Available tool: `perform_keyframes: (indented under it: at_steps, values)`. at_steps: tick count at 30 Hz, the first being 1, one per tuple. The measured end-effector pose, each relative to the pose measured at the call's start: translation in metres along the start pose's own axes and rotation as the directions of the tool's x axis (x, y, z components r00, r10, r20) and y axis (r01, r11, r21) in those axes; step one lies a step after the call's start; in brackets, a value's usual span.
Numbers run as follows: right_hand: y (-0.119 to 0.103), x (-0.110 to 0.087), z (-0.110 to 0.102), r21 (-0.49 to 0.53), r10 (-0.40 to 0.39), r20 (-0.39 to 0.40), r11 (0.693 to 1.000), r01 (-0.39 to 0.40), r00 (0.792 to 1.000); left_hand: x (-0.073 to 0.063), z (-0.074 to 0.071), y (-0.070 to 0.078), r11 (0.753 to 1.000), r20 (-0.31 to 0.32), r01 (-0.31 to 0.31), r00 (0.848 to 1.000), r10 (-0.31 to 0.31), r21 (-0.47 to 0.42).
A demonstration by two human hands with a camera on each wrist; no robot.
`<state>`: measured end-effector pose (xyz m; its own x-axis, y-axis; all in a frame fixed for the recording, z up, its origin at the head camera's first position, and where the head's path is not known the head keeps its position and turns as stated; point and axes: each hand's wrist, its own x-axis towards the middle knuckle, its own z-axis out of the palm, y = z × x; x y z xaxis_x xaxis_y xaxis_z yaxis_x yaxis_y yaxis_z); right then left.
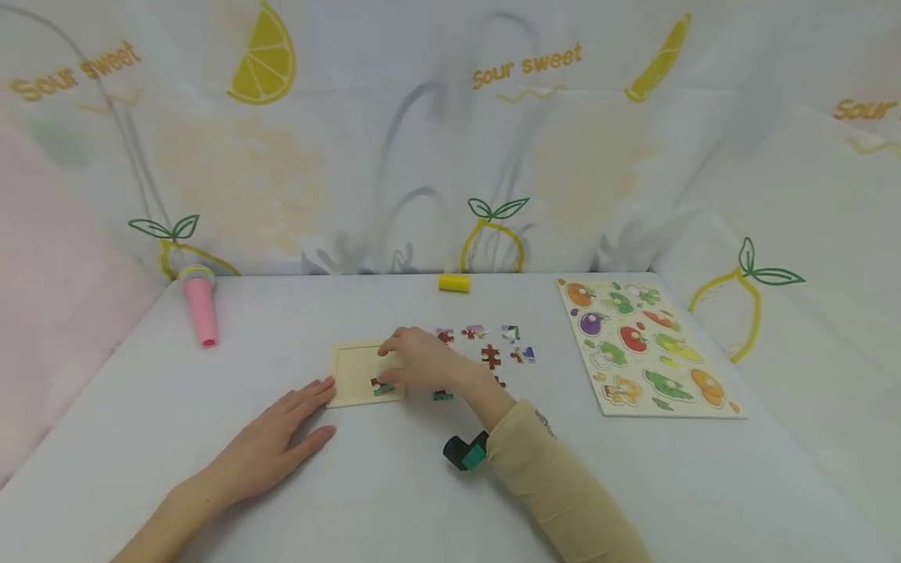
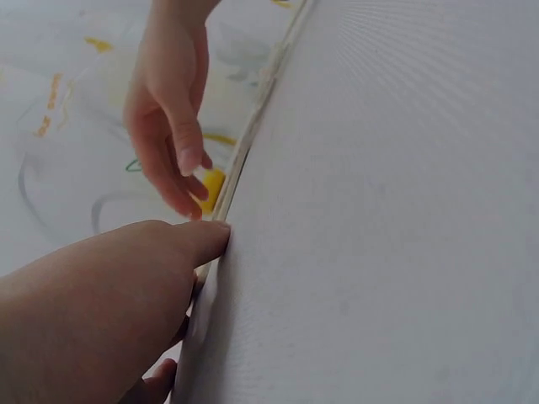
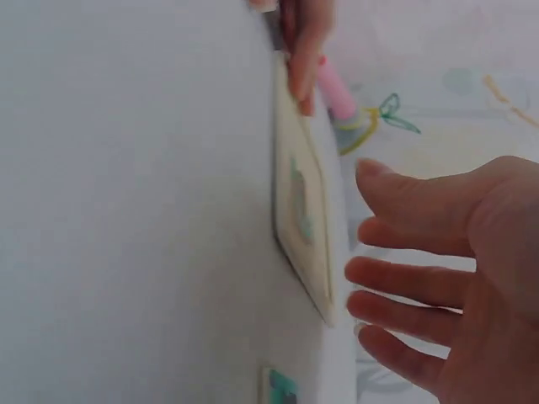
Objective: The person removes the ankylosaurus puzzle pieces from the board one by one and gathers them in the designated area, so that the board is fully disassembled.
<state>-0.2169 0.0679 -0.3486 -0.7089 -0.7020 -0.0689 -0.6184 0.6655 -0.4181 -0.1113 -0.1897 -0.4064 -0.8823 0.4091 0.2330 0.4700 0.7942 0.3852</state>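
A pale wooden puzzle tray [image 1: 354,364] lies on the white table, with one jigsaw piece [image 1: 382,387] inside near its lower right corner. My left hand [image 1: 281,438] rests flat on the table, its fingertips touching the tray's left edge. Over the right part of the tray hovers my right hand [image 1: 425,361]. In the right wrist view its fingers [image 3: 404,286] are spread and loosely bent, with nothing visible between them. Several loose jigsaw pieces [image 1: 490,356] lie to the right of the tray, some partly hidden by the right hand and forearm.
A vegetable peg puzzle board [image 1: 655,356] lies at the right. A pink toy microphone [image 1: 200,305] is at the far left and a yellow cylinder [image 1: 454,283] at the back edge. Beside the right sleeve sits a black and green object [image 1: 466,452], partly covered.
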Motion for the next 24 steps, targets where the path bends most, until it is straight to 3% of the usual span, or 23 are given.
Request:
perform_keyframes:
  at_steps: [3, 6, 10, 24]
  values:
    - [-0.007, 0.005, 0.010, -0.106, -0.058, 0.033, 0.993, 0.061, 0.998, 0.001, 0.000, 0.000, 1.000, -0.009, -0.003, 1.000, 0.004, 0.008]
    - [-0.011, 0.004, 0.013, -0.146, -0.072, 0.060, 0.986, 0.080, 0.996, 0.001, -0.002, 0.000, 1.000, -0.002, 0.001, 1.000, -0.001, 0.008]
    - [-0.012, 0.001, 0.013, -0.131, -0.028, 0.048, 0.991, 0.034, 0.998, 0.002, -0.002, 0.000, 1.000, 0.010, 0.003, 1.000, -0.003, 0.004]
    - [-0.004, 0.001, 0.021, -0.051, -0.012, -0.055, 0.999, 0.009, 0.998, 0.001, 0.001, 0.001, 1.000, 0.035, 0.019, 0.999, -0.019, 0.001]
